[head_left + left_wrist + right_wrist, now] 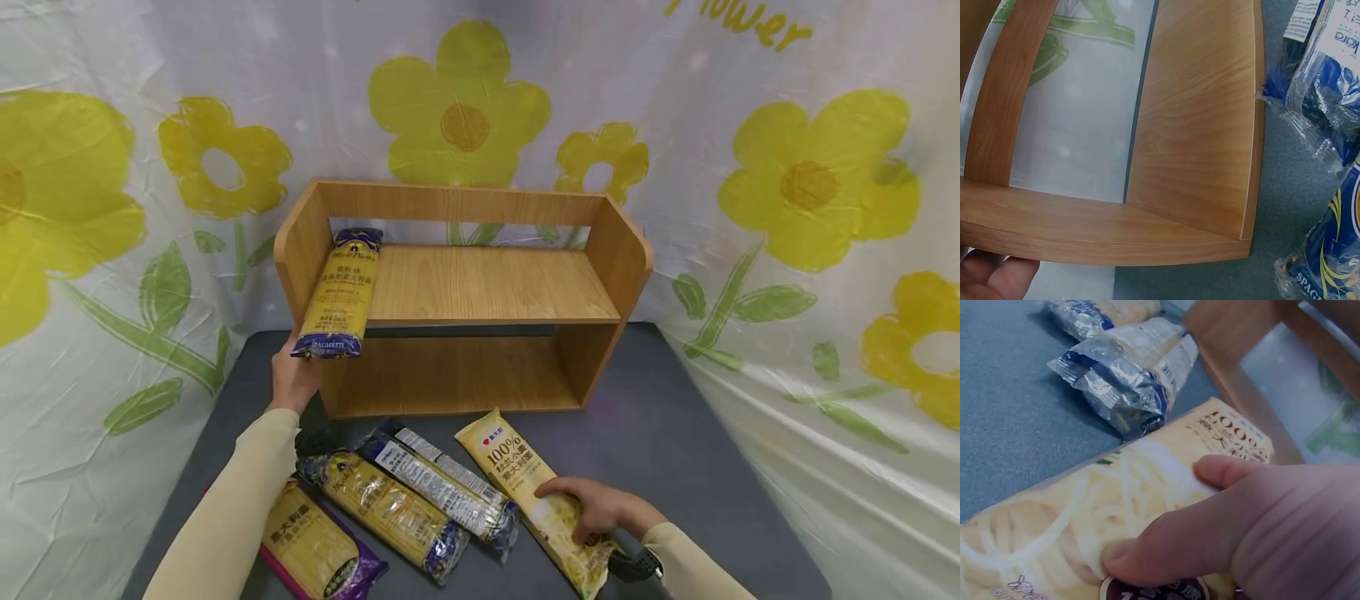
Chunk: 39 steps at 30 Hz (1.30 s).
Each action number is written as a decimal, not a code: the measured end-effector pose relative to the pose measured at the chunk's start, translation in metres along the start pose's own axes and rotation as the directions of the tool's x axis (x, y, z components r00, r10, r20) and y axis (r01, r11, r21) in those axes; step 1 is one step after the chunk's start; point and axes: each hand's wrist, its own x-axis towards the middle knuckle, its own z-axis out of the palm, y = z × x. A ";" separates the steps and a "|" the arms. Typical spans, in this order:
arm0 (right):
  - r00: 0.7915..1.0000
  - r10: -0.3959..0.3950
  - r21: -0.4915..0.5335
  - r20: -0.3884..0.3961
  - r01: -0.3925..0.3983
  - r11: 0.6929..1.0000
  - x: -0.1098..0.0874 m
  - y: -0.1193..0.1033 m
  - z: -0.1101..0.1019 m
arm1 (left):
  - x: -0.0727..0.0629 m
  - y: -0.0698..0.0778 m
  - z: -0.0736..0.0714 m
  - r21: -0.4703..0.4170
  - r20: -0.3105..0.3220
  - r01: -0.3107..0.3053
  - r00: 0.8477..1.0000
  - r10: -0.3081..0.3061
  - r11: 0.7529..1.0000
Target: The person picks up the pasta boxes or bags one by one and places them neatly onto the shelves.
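Observation:
A yellow-and-blue spaghetti pack (341, 292) lies at the left end of the wooden shelf's (487, 287) upper board, its near end jutting past the front edge. My left hand (294, 377) is just below that end, at the shelf's left side panel (1116, 228). In the left wrist view its curled fingers grip the panel's outer edge; its thumb is hidden. With thumb and fingers spread across it, my right hand (592, 504) grips a pale yellow pasta pack (517, 467) lying slantwise on the dark table.
Between my arms lie a pack with a white label (438, 483), a blue-ended spaghetti pack (390, 508) and a purple-edged pasta pack (311, 542), the last partly behind my left sleeve. A flower-printed curtain (675, 167) hangs behind the table (660, 417).

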 end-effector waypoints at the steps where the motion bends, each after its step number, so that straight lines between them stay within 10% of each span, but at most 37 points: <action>1: 1.000 -0.005 0.019 -0.003 0.005 1.000 -0.001 0.001 0.000 | 0.000 0.000 0.000 0.002 -0.002 -0.003 1.000 0.003 1.000; 11: 0.994 -0.110 0.199 0.014 0.105 0.974 -0.017 0.018 0.000 | 0.003 0.008 0.000 0.002 0.007 0.004 1.000 -0.004 1.000; 22: 0.990 -0.144 0.512 0.000 0.123 0.850 -0.032 0.041 0.019 | 0.003 0.009 0.005 0.021 -0.010 -0.019 1.000 0.019 1.000; 33: 0.969 -0.216 0.519 -0.120 0.246 0.818 -0.049 0.016 0.015 | 0.002 0.005 0.002 0.009 0.013 0.028 1.000 -0.029 1.000; 39: 0.946 -0.312 0.611 -0.085 0.296 0.734 -0.052 -0.023 0.002 | -0.002 0.000 0.001 -0.004 0.016 0.038 0.999 -0.038 0.999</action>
